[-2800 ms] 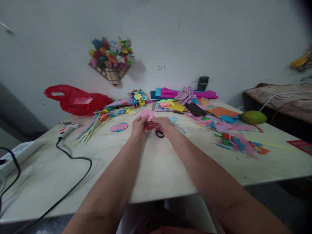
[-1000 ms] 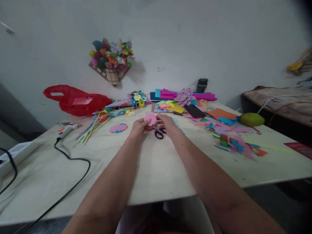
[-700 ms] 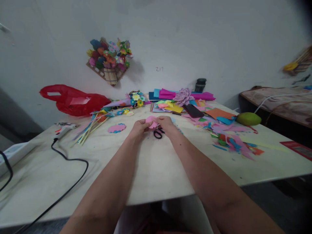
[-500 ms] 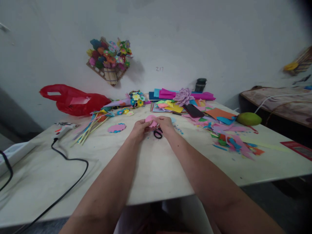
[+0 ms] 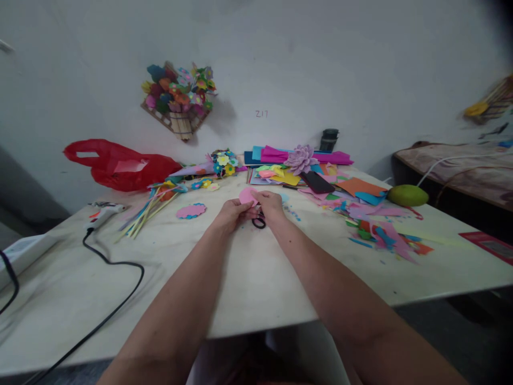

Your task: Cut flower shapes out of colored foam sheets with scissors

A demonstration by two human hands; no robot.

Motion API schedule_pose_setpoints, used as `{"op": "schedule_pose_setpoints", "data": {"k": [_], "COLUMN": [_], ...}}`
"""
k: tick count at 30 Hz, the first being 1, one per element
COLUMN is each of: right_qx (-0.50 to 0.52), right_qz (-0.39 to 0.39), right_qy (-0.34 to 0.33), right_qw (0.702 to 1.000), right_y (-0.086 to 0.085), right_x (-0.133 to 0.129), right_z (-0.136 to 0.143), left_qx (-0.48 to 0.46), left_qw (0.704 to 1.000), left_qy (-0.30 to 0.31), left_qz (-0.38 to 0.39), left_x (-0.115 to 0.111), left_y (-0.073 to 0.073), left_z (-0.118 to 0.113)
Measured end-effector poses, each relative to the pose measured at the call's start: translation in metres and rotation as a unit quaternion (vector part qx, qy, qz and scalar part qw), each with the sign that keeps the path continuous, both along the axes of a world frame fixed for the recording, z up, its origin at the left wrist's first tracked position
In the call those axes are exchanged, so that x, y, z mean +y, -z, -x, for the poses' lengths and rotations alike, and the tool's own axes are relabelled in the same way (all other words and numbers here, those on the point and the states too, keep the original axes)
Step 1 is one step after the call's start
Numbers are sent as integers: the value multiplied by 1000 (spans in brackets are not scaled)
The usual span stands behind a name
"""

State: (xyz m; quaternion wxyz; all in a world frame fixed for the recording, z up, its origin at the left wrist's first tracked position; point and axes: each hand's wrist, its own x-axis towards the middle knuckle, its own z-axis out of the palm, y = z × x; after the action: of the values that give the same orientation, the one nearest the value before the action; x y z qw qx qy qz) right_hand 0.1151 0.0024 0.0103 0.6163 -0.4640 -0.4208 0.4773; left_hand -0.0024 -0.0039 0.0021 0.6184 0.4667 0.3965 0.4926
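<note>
Between my hands, above the middle of the table, is a round piece of pink paper (image 5: 247, 195). My left hand (image 5: 233, 212) pinches its lower left edge. My right hand (image 5: 271, 204) closes on its right edge, fingertips close to those of the left. Black-handled scissors (image 5: 259, 221) show just below my right hand; their blades are hidden, and I cannot tell whether they lie on the table or touch the fingers. To the left lies a pink scalloped disc (image 5: 191, 212) with a blue scalloped edge under it.
A glue gun (image 5: 105, 214) with a black cord lies left, near paper strips (image 5: 150, 216) and a red plastic bag (image 5: 120, 170). Paper scraps (image 5: 385, 232), a phone (image 5: 317, 182) and a green fruit (image 5: 407, 195) are on the right. Paper flowers (image 5: 224, 162) stand at the back.
The pink paper has turned slightly between my fingers, and my left fingers have shifted a little lower on it. The rest of the table is as it was.
</note>
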Motion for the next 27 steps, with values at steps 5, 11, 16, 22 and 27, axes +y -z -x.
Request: {"op": "schedule_pose_setpoints", "data": {"k": [5, 11, 16, 22, 27], "right_qx": [-13, 3, 39, 66, 54], "right_qz": [-8, 2, 10, 22, 13], "right_qy": [6, 11, 7, 25, 26], "right_qw": [1000, 1000, 999, 997, 998], "right_y": [0, -2, -6, -8, -6], "right_x": [-2, -5, -9, -7, -4], "right_z": [1, 2, 3, 3, 4], "left_qx": [53, 69, 61, 28, -16], "left_qw": [998, 995, 996, 997, 995], "left_qy": [-24, -36, -23, -9, -69], "left_qz": [-31, -59, -68, -67, -72], "left_x": [-3, -2, -3, 1, 6], "left_y": [-2, 1, 1, 3, 5], "left_z": [-2, -1, -1, 4, 6]}}
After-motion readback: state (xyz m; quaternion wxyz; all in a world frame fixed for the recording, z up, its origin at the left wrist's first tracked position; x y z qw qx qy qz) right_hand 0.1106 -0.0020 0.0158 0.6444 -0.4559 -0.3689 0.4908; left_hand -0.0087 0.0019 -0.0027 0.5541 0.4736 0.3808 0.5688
